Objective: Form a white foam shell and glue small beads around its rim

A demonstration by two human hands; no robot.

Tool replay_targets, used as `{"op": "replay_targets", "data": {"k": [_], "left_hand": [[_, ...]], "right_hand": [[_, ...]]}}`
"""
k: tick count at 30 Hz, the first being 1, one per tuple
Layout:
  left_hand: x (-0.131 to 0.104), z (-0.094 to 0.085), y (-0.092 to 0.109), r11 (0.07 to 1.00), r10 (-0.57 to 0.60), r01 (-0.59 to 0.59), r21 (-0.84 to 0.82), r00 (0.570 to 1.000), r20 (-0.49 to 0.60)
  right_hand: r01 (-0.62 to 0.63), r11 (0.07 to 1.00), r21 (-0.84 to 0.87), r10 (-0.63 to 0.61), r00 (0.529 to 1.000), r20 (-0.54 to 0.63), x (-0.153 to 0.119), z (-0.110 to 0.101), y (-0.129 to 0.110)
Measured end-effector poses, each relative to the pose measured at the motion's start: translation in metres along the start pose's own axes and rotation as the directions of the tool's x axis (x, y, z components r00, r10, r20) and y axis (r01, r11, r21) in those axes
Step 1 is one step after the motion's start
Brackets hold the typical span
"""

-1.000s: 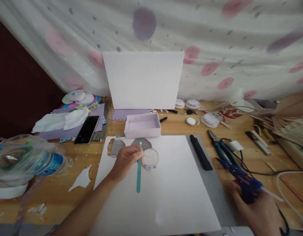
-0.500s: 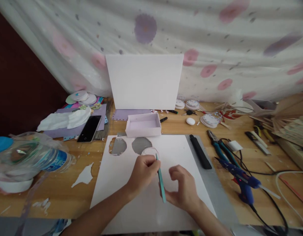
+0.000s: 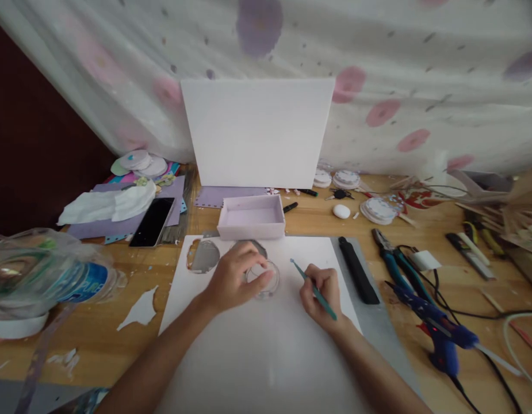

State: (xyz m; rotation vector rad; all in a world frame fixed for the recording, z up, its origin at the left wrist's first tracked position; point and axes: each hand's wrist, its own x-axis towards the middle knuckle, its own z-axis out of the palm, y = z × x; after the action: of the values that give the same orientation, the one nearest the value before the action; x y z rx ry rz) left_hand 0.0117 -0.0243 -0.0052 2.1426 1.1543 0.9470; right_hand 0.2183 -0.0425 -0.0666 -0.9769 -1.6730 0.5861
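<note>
My right hand grips a slim teal pen-shaped tool, its narrow tip pointing up and left just above the white board. My left hand rests on the board with thumb and index finger apart. Between and beside those fingers lies a clear round disc or ring; whether the fingers touch it I cannot tell. Behind my left hand are two round cut-outs in the board, one partly covered by the hand. A shallow pale lilac box stands at the board's far edge.
A white panel leans upright at the back. To the right are a black tube-like case, pliers and a blue glue gun with its cord. A phone and a plastic bottle are on the left.
The teal tool has passed from my left hand to my right, which has turned it tip up-left. My left hand has moved left and opened beside the clear disc.
</note>
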Motion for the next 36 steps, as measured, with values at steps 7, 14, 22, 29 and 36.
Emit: {"op": "replay_targets", "data": {"k": [7, 14, 22, 29, 36], "left_hand": [[-0.002, 0.004, -0.037, 0.999, 0.052, -0.050, -0.014, 0.947, 0.316], [-0.005, 0.013, -0.049, 1.000, 0.009, -0.005, -0.012, 0.916, 0.400], [-0.005, 0.013, -0.051, 0.998, 0.055, -0.037, -0.052, 0.915, 0.400], [-0.006, 0.015, -0.049, 0.997, 0.065, -0.047, -0.055, 0.923, 0.380], [-0.008, 0.017, -0.050, 0.995, 0.098, -0.085, -0.052, 0.929, 0.356]], "right_hand": [[-0.238, 0.933, 0.270, 0.201, 0.967, 0.158, -0.006, -0.004, 0.003], [-0.282, 0.913, 0.294, 0.190, 0.933, 0.306, -0.008, -0.005, 0.001], [-0.240, 0.923, 0.300, 0.121, 0.923, 0.366, -0.012, -0.001, 0.002], [-0.161, 0.971, 0.180, 0.077, 0.914, 0.399, -0.017, 0.001, 0.005], [-0.062, 0.994, 0.085, 0.021, 0.907, 0.420, -0.018, 0.000, 0.007]]}}
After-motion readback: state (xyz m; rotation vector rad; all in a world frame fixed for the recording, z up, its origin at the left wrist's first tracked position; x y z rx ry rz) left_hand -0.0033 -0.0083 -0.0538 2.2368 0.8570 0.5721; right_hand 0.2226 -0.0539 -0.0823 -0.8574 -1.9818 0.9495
